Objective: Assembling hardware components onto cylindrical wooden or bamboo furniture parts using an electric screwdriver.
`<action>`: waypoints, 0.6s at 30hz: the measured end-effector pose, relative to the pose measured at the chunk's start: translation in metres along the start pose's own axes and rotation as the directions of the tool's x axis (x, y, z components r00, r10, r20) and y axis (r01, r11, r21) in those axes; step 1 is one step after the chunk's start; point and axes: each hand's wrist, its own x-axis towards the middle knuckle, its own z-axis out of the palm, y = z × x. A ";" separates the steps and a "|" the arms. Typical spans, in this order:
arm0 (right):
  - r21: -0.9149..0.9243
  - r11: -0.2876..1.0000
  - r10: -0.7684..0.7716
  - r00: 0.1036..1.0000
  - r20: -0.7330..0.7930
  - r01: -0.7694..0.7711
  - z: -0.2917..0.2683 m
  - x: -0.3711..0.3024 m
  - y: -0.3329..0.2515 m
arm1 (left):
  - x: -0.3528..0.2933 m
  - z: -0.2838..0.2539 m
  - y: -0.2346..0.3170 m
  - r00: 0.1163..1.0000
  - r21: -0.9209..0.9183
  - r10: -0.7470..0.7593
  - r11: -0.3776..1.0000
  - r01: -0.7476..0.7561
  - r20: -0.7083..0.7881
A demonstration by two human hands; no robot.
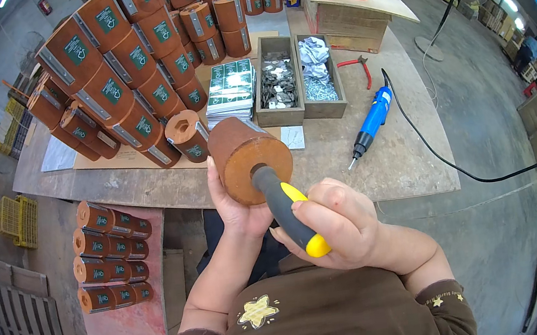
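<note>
My left hand [239, 208] is wrapped around the underside and left of a reddish-brown cylinder [243, 154], holding it tilted with one round end facing me. A hole sits in the middle of that end. Out of it stands a tool with a thick grey-and-yellow handle [278, 201]; its working end is hidden inside the cylinder. My right hand [343, 218] is closed around the lower part of this handle. Just behind the held piece, a similar cylinder [188, 136] with a green label and a metal strip stands on the worktable [323, 167].
Labelled cylinders [112, 86] are stacked high at the back left. Green-and-white labels [230, 90] lie beside two wooden boxes [283, 117] of small metal parts. Red-handled pliers [364, 72] and a corded blue electric screwdriver [374, 116] lie right. More cylinders [110, 256] rest lower left.
</note>
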 end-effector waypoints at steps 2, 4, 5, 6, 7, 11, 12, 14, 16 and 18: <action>0.001 0.999 0.034 0.999 0.038 -0.034 -0.009 0.001 -0.005 | 0.002 0.000 0.001 1.000 -0.035 -0.011 0.999 0.010 -0.017; 0.063 0.997 0.038 0.995 -0.089 -0.032 -0.015 0.007 -0.017 | 0.002 -0.002 0.003 0.999 -0.075 -0.014 0.997 0.011 -0.041; 0.074 0.997 0.040 0.992 -0.119 -0.032 -0.021 0.006 -0.020 | 0.001 -0.002 0.006 1.000 -0.117 -0.029 0.993 0.028 -0.007; 0.084 0.996 0.040 0.988 -0.148 -0.028 -0.027 0.006 -0.022 | 0.001 -0.002 0.008 0.999 -0.159 -0.041 0.986 0.045 0.031; 0.073 0.997 0.040 0.986 -0.163 -0.028 -0.029 0.007 -0.023 | 0.001 -0.004 0.009 0.999 -0.162 -0.035 0.986 0.039 0.029; 0.104 0.993 0.080 0.984 -0.158 -0.064 -0.027 0.006 -0.020 | 0.001 -0.004 0.006 0.999 -0.159 -0.022 0.987 0.028 0.036; 0.099 0.993 0.080 0.984 -0.160 -0.064 -0.025 0.006 -0.019 | 0.001 -0.001 0.005 0.999 -0.155 -0.029 0.987 0.032 0.024; 0.085 0.993 0.093 0.988 -0.127 -0.082 -0.021 0.005 -0.016 | -0.003 0.007 0.002 1.000 -0.135 -0.022 0.991 0.023 0.008; -0.019 0.991 0.136 0.990 0.025 -0.136 -0.018 -0.001 -0.015 | -0.006 0.008 0.001 1.000 -0.114 -0.012 0.993 0.010 -0.011; -0.040 0.997 0.060 0.998 -0.006 -0.060 -0.005 -0.004 -0.011 | -0.005 0.002 0.000 0.999 -0.109 -0.053 0.993 0.052 -0.001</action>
